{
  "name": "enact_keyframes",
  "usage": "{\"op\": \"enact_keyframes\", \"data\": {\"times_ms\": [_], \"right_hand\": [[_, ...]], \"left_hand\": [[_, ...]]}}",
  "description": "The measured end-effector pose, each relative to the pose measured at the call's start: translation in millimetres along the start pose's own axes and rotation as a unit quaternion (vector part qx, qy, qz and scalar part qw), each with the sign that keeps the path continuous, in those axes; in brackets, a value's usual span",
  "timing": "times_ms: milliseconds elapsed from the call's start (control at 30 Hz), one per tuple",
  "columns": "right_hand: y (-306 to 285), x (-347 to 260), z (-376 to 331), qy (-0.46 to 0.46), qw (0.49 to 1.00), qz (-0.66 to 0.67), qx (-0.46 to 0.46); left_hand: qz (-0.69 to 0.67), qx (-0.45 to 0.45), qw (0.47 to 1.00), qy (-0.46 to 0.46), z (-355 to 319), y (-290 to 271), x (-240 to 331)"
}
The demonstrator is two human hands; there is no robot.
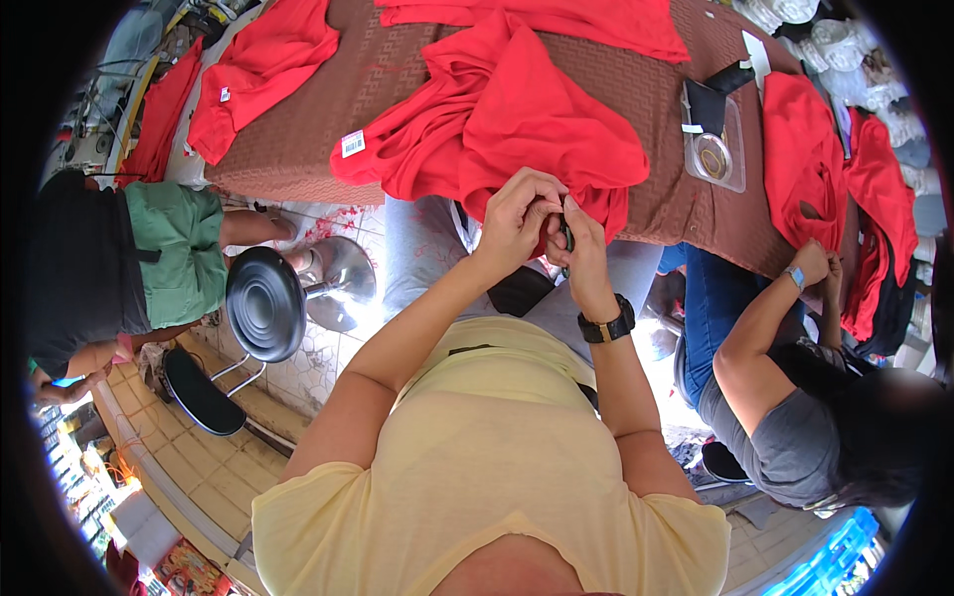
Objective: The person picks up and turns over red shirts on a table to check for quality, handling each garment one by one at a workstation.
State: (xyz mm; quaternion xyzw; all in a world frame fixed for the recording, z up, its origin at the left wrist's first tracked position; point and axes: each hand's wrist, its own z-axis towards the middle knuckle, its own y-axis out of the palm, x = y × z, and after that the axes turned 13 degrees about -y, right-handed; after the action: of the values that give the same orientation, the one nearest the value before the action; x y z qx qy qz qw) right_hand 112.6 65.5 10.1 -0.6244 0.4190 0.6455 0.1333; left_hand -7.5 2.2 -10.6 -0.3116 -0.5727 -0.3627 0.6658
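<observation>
A brown patterned table cover (636, 99) spreads over the work surface. On it, toward the right, lies a clear plastic tray (717, 159) holding a round metal object, with a black pouch (706, 101) at its upper end. A round black stool (265, 303) stands on the tiled floor (328, 363) at left — beside it a black folding chair (204, 392). A person in green shorts (179, 253) is at far left. At right, a person in a grey top (785, 437) handles another red garment (805, 159) — seated just beside the table.

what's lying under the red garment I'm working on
Under the red garment lies a brown patterned table cover. The left hand and right hand pinch its hem; whatever else it covers is hidden.
</observation>
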Motion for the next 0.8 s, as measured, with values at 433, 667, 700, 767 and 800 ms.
{"op": "enact_keyframes", "data": {"times_ms": [433, 667, 700, 767, 800], "right_hand": [[14, -21, -3, -0.222, 0.901, -0.359, 0.096], [-5, -32, 46, -0.265, 0.886, -0.365, 0.105], [-3, -47, 51, -0.288, 0.880, -0.361, 0.109], [-4, -76, 62, -0.314, 0.877, -0.343, 0.122], [-5, -91, 68, -0.316, 0.880, -0.329, 0.129]], "left_hand": [[0.371, -0.017, 0.927, 0.057, 32, -81, 72], [0.230, -0.001, 0.973, 0.011, 60, -83, 10], [0.111, 0.014, 0.993, -0.041, 60, -87, 9], [-0.067, 0.042, 0.993, -0.082, 57, -95, 24], [-0.087, 0.063, 0.991, -0.085, 51, -99, 45]]}}
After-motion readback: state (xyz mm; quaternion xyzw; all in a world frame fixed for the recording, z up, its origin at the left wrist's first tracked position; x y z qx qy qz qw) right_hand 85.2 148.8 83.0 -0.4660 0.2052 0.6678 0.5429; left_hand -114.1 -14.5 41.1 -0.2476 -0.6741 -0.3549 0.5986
